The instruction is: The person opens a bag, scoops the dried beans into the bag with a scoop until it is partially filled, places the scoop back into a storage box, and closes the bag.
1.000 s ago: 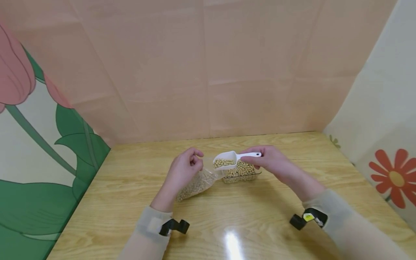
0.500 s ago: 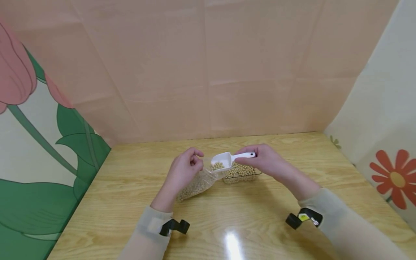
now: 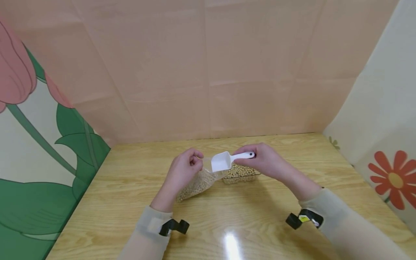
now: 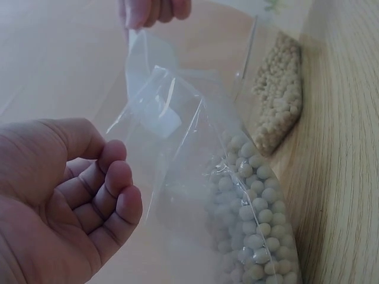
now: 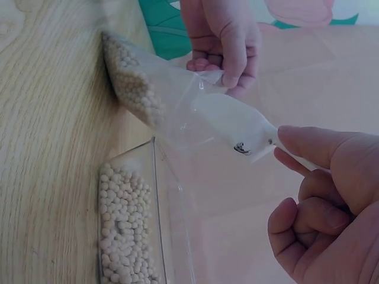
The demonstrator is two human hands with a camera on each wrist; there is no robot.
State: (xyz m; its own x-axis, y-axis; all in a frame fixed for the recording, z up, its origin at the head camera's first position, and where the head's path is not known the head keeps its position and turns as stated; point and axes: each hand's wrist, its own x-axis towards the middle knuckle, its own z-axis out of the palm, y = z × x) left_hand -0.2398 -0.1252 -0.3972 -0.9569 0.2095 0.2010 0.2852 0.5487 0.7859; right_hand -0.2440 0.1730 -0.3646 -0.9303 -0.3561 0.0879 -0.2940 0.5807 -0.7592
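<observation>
My left hand [image 3: 183, 169] pinches the upper edge of a clear plastic bag [image 3: 196, 187] between thumb and fingers. Round pale beans [image 4: 260, 219] fill the bag's lower part, which lies slanted on the table. In my right hand [image 3: 264, 159] is the handle of a white scoop [image 3: 221, 161], gripped by thumb and fingers. Its bowl looks bare inside and tips down to the left, its front end within the bag's mouth in the right wrist view. Below the right hand stands a clear rectangular container [image 5: 161, 222] of the same beans, partly hidden by scoop and hand.
The wood-grain table [image 3: 208, 216] extends around the bag and container. A pink sheet [image 3: 208, 90] hangs along its back edge. Flower-printed panels flank it, with a tulip [image 3: 13, 68] at left and a red flower [image 3: 395, 179] at right.
The scoop has moved slightly left and tipped toward the bag, and the beans in its bowl have slid out. My left hand has stayed in place holding the bag.
</observation>
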